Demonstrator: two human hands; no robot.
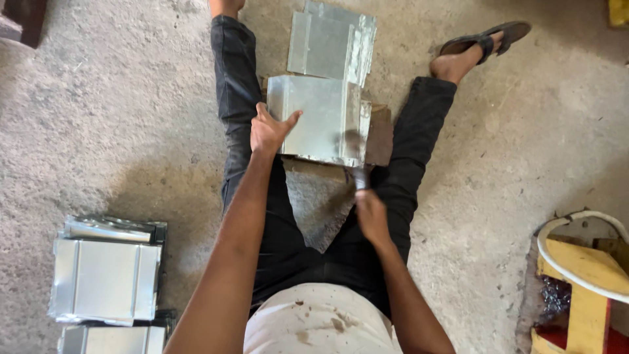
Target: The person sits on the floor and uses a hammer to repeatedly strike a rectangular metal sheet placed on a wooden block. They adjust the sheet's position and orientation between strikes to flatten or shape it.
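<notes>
Seen from above, a person sits on a concrete floor (98, 118) with legs spread. The left hand (268, 131) lies open, fingers spread, on a folded galvanized sheet-metal piece (318, 118) resting between the knees. The right hand (370, 213) is closed around a blurred hammer (357, 160) at the piece's near edge. Another piece (327, 42) lies beyond; a stack of similar pieces (105, 278) sits at left.

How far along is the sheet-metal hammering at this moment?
Done, apparently: folded sheet-metal pieces stacked on the floor at the left. In hand: the left hand steadies a metal piece between the legs while the right hand swings a blurred hammer at its edge. Possibly left: another piece beyond.
</notes>
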